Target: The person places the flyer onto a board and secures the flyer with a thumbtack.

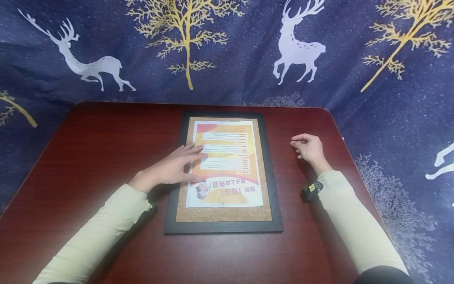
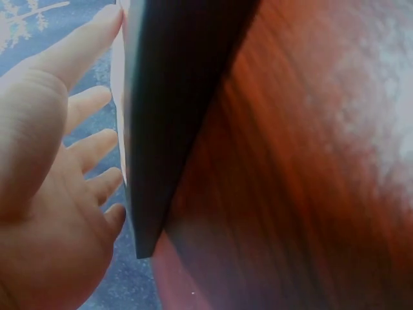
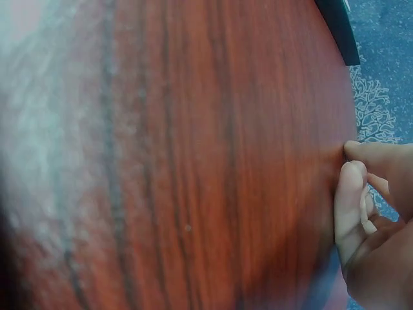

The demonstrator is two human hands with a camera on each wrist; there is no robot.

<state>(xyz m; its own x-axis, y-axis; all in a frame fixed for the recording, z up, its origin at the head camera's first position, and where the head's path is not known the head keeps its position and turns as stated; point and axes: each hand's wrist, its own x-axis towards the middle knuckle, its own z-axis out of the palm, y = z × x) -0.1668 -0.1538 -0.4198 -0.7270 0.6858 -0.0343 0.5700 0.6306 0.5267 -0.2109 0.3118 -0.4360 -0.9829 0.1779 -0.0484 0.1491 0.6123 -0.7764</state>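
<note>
paper lies flat on a tan cork board, mid-table: white margins, yellow-orange ground, red-pink patches at one far corner and toward the near end, pale boxes of small print, larger characters and a little cartoon figure at the near end, lettering upside down from the head view. cork shows all round the sheet; a black frame borders it. left hand open, fingers spread over the paper's left side; cannot tell whether they press it. right hand right of the frame, well apart from it, thumb and forefinger tips brought together; cannot tell if anything small is between. dark red, wood-grained table beneath. pale sleeves on both arms. behind, blue cloth printed with white deer, golden trees.
</note>
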